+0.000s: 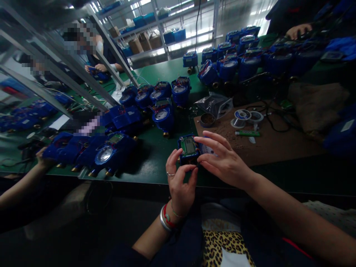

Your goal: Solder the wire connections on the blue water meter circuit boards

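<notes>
dim overall, foreground underexposed | bright window glare [194, 22] blown out at top centre | fisheye bending at edges | faces pixelated top left | dark vignetted corners, slight blur

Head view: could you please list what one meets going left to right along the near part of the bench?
Co-worker's hand → row of blue meters → left hand → small blue meter module → right hand → brown mat

An assembly workshop; blue meters [164, 118] crowd a green bench [155, 148]; solder reels [241, 115], storage shelves [167, 33]; other workers [94, 55] alongside.
</notes>
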Motion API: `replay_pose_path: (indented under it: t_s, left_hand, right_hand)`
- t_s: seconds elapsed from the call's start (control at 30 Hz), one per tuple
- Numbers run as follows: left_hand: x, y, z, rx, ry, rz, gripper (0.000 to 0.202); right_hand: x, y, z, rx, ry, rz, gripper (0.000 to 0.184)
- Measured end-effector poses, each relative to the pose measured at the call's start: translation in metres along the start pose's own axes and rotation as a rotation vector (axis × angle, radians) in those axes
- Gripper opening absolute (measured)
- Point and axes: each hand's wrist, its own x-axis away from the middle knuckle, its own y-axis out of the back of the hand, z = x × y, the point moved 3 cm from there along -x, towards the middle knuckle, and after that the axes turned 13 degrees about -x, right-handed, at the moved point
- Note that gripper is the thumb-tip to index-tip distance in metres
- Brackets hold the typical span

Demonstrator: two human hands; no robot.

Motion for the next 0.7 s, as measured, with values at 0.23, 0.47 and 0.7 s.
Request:
replay_pose_path:
  t_s: [0.23, 0.47, 0.7]
  left_hand:
    - [0.001, 0.000, 0.003, 0.006, -0.008, -0.012, 0.005]
    - [0.003, 0.000, 0.006, 0.025, 0.006, -0.014, 0.005]
    - [0.013, 0.006, 0.018, 0.061, 0.079, 0.002, 0.026]
  right_hand:
    - [-0.001, 0.003, -0.003, 0.046, 0.034, 0.032, 0.010]
    - [0.000, 0.002, -0.005, -0.004, 0.048, 0.047, 0.011]
    - [0.005, 0.017, -0.019, -0.180, -0.159, -0.056, 0.025]
